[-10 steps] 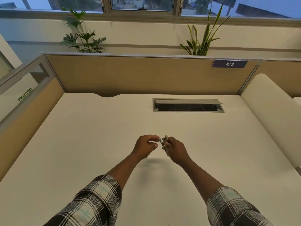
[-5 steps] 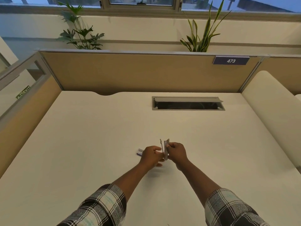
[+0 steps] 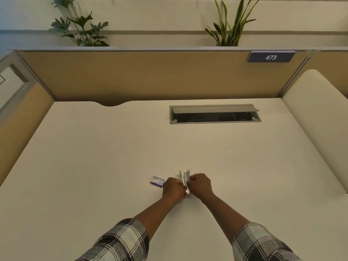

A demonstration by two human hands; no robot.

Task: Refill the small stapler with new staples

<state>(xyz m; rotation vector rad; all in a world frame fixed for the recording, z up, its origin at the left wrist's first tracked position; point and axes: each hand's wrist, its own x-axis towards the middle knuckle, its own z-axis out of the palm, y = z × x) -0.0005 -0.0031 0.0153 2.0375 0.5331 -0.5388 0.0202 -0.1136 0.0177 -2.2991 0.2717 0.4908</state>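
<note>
Gripping the small stapler (image 3: 185, 182) from either side, the left hand (image 3: 172, 188) and the right hand (image 3: 200, 186) met over the near middle of the pale tabletop (image 3: 94, 157), both curled shut around it. The stapler stood hinged open between the knuckles, its metal arms fanned upward and away from the person, its lower end peeking out below the fingers. A little purple and white staple box (image 3: 157, 181) lay flat on the tabletop just beside the left hand, on its outer side; any print on it was too small to read. Compared with a second ago, the hands had dropped lower and nearer to the body, and the staple box, then hidden, had come into sight. A dark plate (image 3: 270, 57) on the tan partition (image 3: 131, 76) read "473".
</note>
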